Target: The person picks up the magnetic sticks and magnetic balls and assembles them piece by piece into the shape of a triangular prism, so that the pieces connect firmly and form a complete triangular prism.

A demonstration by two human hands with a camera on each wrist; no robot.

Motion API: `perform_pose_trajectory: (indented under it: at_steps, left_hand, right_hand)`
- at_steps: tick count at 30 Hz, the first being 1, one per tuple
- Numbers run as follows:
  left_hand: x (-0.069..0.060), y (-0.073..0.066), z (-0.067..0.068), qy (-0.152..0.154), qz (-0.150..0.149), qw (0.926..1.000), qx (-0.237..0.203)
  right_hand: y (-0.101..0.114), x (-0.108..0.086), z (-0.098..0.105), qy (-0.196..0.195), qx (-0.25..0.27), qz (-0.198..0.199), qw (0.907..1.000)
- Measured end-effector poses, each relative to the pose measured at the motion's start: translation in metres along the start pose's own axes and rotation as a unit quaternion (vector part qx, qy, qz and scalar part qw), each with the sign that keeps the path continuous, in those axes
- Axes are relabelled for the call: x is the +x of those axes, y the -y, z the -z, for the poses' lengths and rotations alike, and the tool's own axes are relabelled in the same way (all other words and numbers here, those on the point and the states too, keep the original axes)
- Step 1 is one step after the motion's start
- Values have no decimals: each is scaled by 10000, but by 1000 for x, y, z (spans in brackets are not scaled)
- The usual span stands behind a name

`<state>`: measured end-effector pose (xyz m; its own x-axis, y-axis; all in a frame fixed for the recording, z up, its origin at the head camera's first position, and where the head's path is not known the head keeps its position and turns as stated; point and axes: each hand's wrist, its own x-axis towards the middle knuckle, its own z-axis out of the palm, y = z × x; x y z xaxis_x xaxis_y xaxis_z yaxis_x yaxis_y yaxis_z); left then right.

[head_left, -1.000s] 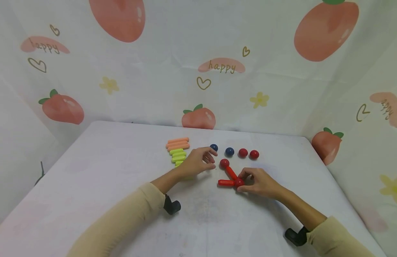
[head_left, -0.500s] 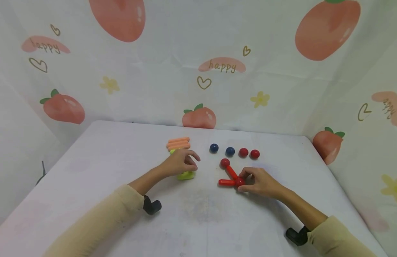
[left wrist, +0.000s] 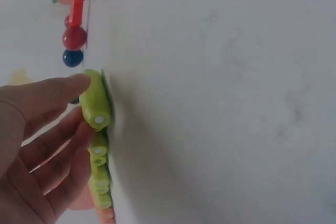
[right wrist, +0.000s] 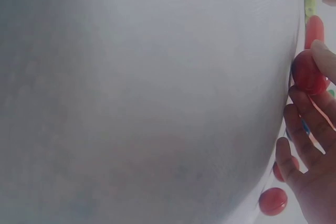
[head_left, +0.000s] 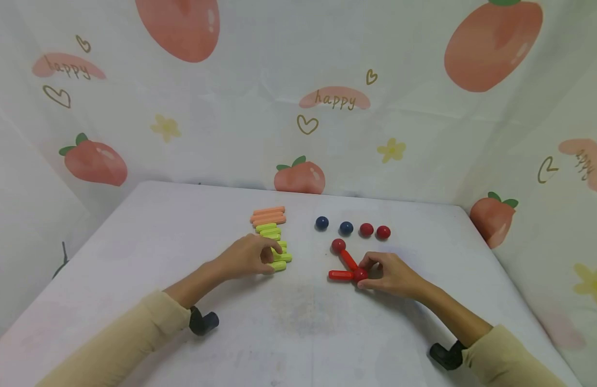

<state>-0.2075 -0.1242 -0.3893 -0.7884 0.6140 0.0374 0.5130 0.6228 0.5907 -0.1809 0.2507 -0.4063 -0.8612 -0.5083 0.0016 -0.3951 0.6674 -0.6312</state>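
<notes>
In the head view my left hand (head_left: pixel 247 257) is at the near end of a row of yellow-green magnetic sticks (head_left: pixel 269 228). Its thumb and forefinger are on either side of the nearest green stick (left wrist: pixel 95 100), which lies on the table. My right hand (head_left: pixel 389 274) pinches a red ball (head_left: pixel 360 275) between thumb and fingers. Two red sticks (head_left: pixel 340 275) reach out from this ball in a V. At the far tip of the upper one is another red ball (head_left: pixel 338 245). The right wrist view shows the pinched ball (right wrist: pixel 308 73) low against the table.
Beyond the green row lie several orange sticks (head_left: pixel 268 215). Two dark blue balls (head_left: pixel 322 223) and two loose red balls (head_left: pixel 366 230) stand in a line toward the back of the white table (head_left: pixel 192 215). A printed cloth (head_left: pixel 230 118) hangs behind it.
My left hand has moved left and toward me, from near the blue balls to the nearest green stick, uncovering sticks behind it. My right hand stays on the red ball.
</notes>
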Motion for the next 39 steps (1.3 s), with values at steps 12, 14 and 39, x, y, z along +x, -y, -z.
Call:
perform_pose_trajectory:
  at_steps: [12,14,39]
  left_hand:
    - [11,-8,-22,-546,64,9943,-916]
    - [18,-15,-28,-630,288,9904,-1194]
    - [86,-45,-60,-729,750,9814,-1607]
  right_hand:
    - [0,0,0,11,53,6,10000]
    - [0,0,0,12,69,25,10000]
    - [-1,-1,0,0,57,40,10000]
